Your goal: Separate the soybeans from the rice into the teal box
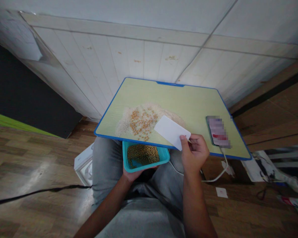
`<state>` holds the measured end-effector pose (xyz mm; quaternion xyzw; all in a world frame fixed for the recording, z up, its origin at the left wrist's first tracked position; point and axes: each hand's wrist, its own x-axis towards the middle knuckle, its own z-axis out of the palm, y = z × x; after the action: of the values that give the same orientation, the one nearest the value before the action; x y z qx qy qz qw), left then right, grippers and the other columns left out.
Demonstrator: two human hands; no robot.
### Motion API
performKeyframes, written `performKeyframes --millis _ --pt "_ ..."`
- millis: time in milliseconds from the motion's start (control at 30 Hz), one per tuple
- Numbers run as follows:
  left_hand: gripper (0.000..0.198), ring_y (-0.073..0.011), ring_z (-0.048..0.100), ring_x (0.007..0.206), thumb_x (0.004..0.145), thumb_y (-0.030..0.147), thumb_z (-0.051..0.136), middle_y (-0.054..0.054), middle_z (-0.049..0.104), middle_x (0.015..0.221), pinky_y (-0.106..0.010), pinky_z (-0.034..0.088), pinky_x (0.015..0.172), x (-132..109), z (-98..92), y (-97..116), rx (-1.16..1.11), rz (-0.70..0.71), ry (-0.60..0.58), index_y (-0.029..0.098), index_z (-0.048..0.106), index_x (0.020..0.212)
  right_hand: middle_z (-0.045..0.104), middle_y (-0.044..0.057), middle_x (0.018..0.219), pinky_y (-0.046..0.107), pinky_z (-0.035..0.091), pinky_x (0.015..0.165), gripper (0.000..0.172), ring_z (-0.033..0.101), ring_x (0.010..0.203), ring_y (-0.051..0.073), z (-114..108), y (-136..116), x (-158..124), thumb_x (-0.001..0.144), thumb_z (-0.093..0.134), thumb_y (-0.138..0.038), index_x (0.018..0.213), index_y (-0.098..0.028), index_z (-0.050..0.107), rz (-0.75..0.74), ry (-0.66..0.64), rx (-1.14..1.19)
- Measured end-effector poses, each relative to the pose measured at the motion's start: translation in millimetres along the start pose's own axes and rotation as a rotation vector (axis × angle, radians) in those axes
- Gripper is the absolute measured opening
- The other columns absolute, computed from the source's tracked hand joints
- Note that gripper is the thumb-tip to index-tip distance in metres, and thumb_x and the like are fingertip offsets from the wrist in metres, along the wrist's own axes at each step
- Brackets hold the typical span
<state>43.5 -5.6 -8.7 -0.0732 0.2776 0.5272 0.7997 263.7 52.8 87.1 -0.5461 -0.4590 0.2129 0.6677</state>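
My left hand supports a turquoise container from below, just under the table's front edge; most of its fingers are hidden. Many round tan beans lie inside the container. Between thumb and fingers, my right hand grips a white card, tilted over the front part of the table. Left of the card, orange-yellow beans are scattered among fine pale grains on the light green tabletop.
A phone lies on the table's right side, with a white cable hanging off the front edge. Behind the table stands a white panelled wall. A white box is on the floor at the left.
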Motion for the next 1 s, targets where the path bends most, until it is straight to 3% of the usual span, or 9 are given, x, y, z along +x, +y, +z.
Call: performKeyframes --millis 300,600,1000 --pt "0.061 -0.0510 0.050 0.165 0.108 0.067 0.057 -0.010 0.074 0.160 -0.089 0.037 0.127 -2.0 4.3 1.9 -0.001 -0.018 -0.032 0.031 0.075 0.154 0.074 -0.001 0.073 0.030 0.056 0.063 0.035 0.069 0.068 0.019 4.1 3.7 -6.1 0.090 0.088 -0.054 0.084 -0.024 0.070 0.021 -0.099 0.036" --pt "0.065 -0.0542 0.049 0.164 0.104 0.069 0.064 -0.013 0.072 0.162 -0.093 0.025 0.128 1.5 -3.1 1.6 0.004 -0.011 -0.049 0.030 0.074 0.156 0.075 0.000 0.073 0.029 0.055 0.062 0.035 0.069 0.067 0.018 4.4 0.9 -4.7 0.088 0.089 -0.053 0.082 -0.024 0.070 0.053 -0.122 0.058" --pt "0.066 -0.0530 0.052 0.163 0.103 0.073 0.065 -0.012 0.071 0.164 -0.091 0.036 0.126 0.0 5.1 0.5 0.079 0.013 0.014 0.029 0.076 0.151 0.071 -0.002 0.071 0.025 0.053 0.060 0.029 0.066 0.064 0.016 4.7 0.4 -8.7 0.092 0.087 -0.044 0.081 -0.023 0.070 -0.005 -0.171 0.070"
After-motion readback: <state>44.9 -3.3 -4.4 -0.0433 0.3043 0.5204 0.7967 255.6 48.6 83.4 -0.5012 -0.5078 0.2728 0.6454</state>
